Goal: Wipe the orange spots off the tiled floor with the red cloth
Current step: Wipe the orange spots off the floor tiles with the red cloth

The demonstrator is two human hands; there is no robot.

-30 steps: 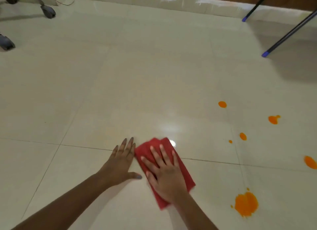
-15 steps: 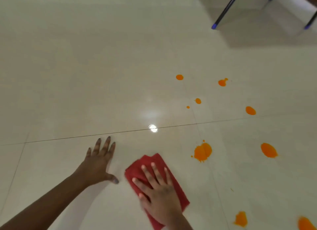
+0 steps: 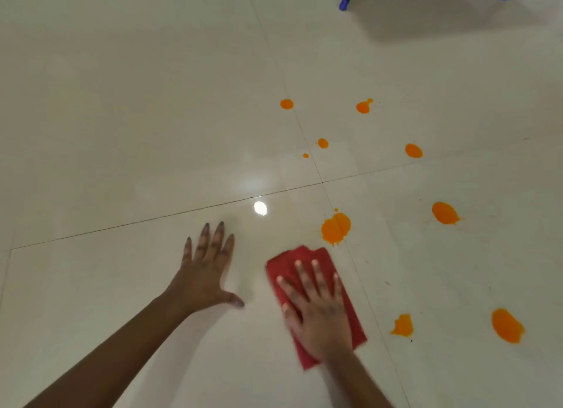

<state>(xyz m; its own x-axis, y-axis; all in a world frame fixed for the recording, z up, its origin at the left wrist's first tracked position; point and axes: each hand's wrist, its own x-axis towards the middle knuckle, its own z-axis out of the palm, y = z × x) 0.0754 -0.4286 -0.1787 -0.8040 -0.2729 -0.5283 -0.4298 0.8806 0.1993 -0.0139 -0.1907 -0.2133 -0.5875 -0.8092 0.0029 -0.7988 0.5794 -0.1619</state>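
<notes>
**Head view**

1. Your right hand [image 3: 320, 313] lies palm down on the red cloth [image 3: 304, 257]. The fingers are straight and slightly spread. The hand grasps nothing and presses the cloth flat against the tiled floor [image 3: 152, 103].
2. Your left hand [image 3: 204, 273] rests flat on bare tile to the left of the cloth, apart from it. The fingers are extended and the thumb points toward the cloth. This hand is released and holds nothing.
3. The red cloth is folded into a rough rectangle. Its far edge shows beyond your fingertips, and its near corner shows beside your right wrist.
4. The large orange spot [image 3: 335, 228] sits just beyond the far right corner of the cloth, very near it. You cannot tell whether the two touch.
5. Further orange spots lie on the tiles:
   - five smaller ones beyond the grout line [image 3: 182, 214], the farthest [image 3: 286, 104] well apart from the cloth;
   - one [image 3: 445, 213] to the right of the large spot;
   - two [image 3: 402, 325] [image 3: 507, 325] to the right of your right hand.
6. A light reflection [image 3: 260, 208] shines on the floor beyond your left hand.
7. Two blue tips [image 3: 343, 4] of dark legs stand at the top right edge.
</notes>
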